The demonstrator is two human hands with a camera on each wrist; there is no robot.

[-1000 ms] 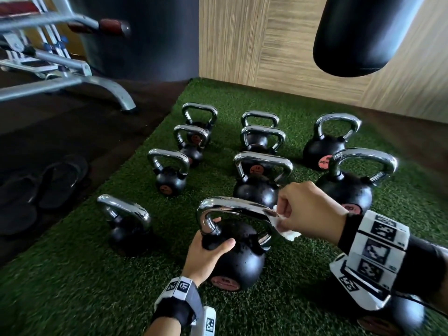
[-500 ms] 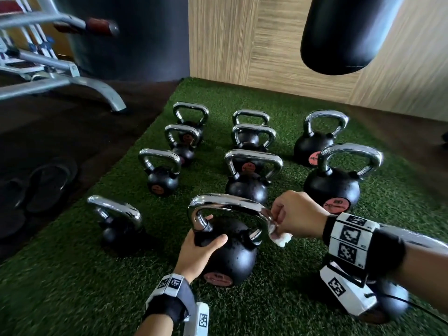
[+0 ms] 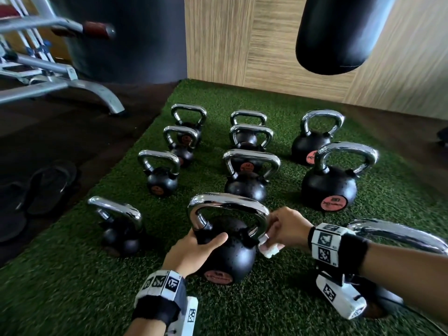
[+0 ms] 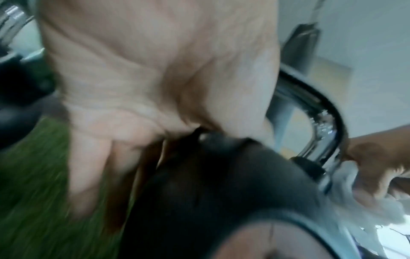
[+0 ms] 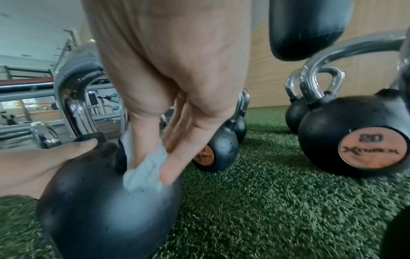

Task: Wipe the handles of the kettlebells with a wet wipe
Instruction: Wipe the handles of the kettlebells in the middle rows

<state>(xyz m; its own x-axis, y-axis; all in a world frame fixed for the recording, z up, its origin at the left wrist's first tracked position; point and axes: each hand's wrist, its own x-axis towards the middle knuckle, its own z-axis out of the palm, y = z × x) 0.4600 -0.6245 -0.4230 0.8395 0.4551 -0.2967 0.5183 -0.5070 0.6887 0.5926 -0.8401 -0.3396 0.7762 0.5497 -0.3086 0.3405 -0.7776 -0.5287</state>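
— Green turf [image 3: 303,282] covers the floor where I'm working, with a wood-panelled wall [image 3: 266,44] behind it and a black punching bag [image 3: 344,32] hanging at the upper right. What do you want to know?

— Where's the kettlebell you're on?

— Right in front of me: the nearest kettlebell [image 3: 230,258], black, standing upright on the turf in the middle column. Its chrome handle [image 3: 228,202] arches over the top.

— And your hands?

— My left hand [image 3: 194,251] grasps the kettlebell at the base of the handle's left leg, thumb lying across the black body. My right hand [image 3: 288,226] pinches the white wet wipe [image 3: 268,248] against the handle's right leg, low down where chrome meets the ball. From the right wrist camera I see the wipe bunched between thumb and fingers, touching the body.

— Anything else around?

— Other kettlebells stand in rows behind; one to the right, marked 20 [image 5: 355,138], sits well apart. Dark flip-flops [image 3: 48,185] lie on the dark floor to the left, near a grey bench frame [image 3: 72,86].
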